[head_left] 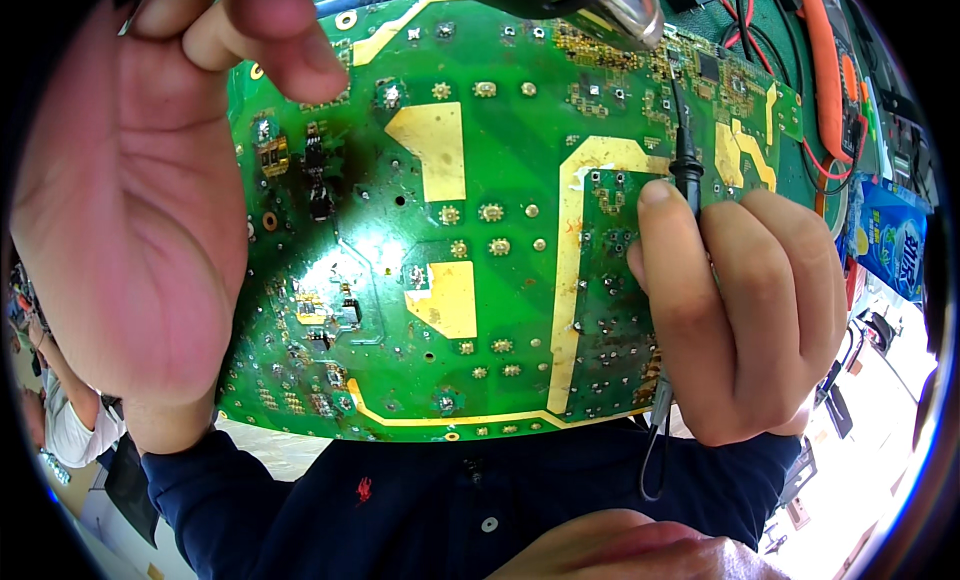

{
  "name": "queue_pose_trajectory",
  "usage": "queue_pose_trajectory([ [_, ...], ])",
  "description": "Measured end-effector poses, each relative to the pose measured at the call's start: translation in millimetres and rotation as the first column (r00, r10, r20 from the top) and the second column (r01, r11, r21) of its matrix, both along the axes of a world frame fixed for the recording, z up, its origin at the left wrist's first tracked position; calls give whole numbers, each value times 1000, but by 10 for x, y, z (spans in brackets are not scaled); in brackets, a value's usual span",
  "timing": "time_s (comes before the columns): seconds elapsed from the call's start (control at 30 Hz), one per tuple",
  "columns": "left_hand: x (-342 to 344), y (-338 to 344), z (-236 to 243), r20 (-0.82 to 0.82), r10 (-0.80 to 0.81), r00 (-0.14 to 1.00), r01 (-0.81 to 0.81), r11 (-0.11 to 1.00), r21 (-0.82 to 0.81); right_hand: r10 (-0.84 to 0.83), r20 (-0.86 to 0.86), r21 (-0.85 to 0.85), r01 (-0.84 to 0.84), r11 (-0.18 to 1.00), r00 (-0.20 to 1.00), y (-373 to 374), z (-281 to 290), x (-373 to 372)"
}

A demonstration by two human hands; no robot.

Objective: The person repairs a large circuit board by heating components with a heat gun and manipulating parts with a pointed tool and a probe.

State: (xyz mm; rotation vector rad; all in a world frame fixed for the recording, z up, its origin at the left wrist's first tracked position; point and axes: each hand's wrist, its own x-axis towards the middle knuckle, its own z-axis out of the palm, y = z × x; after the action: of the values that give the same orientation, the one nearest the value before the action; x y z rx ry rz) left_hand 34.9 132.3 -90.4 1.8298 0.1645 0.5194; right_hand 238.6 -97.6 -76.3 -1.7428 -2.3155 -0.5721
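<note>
A large green circuit board [510, 310] with gold pads fills the middle of the view. My right hand [745, 310] is closed round a black test probe [686, 145]. The probe's thin tip points up to small parts near the board's upper right; whether it touches them I cannot tell. Below that hand hangs a thin dark cord loop [653, 470]. My left hand [130, 210] is raised over the board's left side, palm showing, its fingers loosely bent. Nothing shows in those fingers, though the top edge cuts some off. Its shadow lies beside a bright light patch.
A black tool with a shiny metal nozzle [632, 18] juts in over the board's top edge. At the right are an orange-cased device [822, 70], red and black leads [745, 25] and a blue packet [892, 235]. Another person's white sleeve [75, 420] shows far left.
</note>
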Motion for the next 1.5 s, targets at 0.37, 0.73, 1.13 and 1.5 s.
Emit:
queue_pose_trajectory([
  [0.37, -15, 6, 5, 4, 0, 1000, 0, 1000, 2, -13, -24, 5, 13, 1000, 1000, -6, -2, -11],
  [0.73, -1, 2, 16, 19, -9, 1000, 9, 1000, -6, -36, -59, -12, 36, 999, 998, -18, 28, -5],
  [1.13, -5, -5, 16, 25, -9, 1000, 9, 1000, -9, -43, -82, -11, 43, 999, 996, -14, 14, -8],
  [1.5, 61, -44, 22, 35, -14, 999, 14, 1000, -14, -28, -94, 28, 31, 999, 995, 0, -9, 5],
])
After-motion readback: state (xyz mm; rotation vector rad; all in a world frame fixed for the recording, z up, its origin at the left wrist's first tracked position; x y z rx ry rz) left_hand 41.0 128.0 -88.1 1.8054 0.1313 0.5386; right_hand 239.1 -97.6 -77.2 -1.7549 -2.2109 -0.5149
